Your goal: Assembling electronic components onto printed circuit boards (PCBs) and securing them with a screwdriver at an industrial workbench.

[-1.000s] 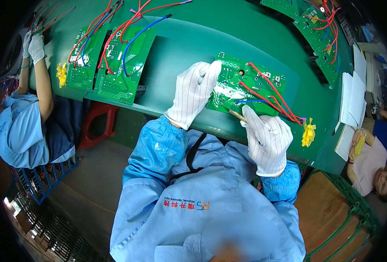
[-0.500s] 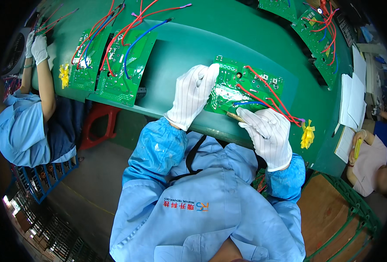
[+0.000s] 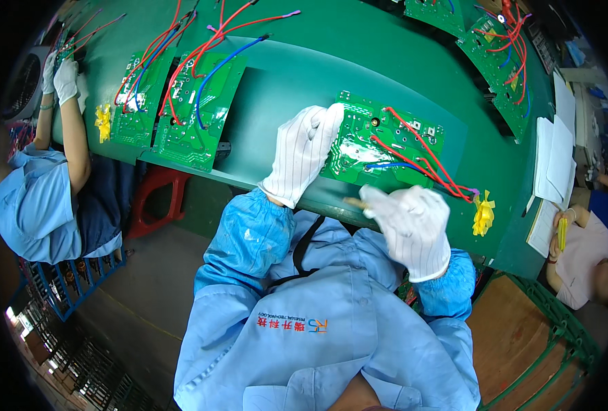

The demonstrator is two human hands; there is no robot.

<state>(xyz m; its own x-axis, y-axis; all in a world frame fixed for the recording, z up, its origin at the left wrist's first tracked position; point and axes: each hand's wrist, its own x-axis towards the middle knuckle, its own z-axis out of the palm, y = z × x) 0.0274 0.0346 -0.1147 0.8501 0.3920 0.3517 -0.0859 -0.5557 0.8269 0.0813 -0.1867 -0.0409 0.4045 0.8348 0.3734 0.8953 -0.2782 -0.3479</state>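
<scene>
A green circuit board [image 3: 400, 144] with red wires [image 3: 424, 140] and a blue wire [image 3: 390, 165] lies before me on the green table. My left hand [image 3: 300, 154], in a white striped glove, grips its left edge between thumb and fingers. Just off the board's near edge, my gloved right hand [image 3: 412, 229] is closed around a thin brownish stick-like tool [image 3: 353, 202]. Only the tool's tip pokes out past the fingers, blurred, so its kind does not show. The tip is apart from the board.
Two wired boards [image 3: 194, 109] lie to the left, more boards [image 3: 499, 68] at far right. Yellow ribbon bundles [image 3: 483, 214] sit at the table edge. A gloved co-worker [image 3: 43, 185] works at left; another person [image 3: 585, 246] is at right, near papers [image 3: 554, 157]. A red stool [image 3: 159, 201] stands below.
My right hand has drawn back toward me with the tool, away from the board's near edge. My left hand still holds the board in about the same place.
</scene>
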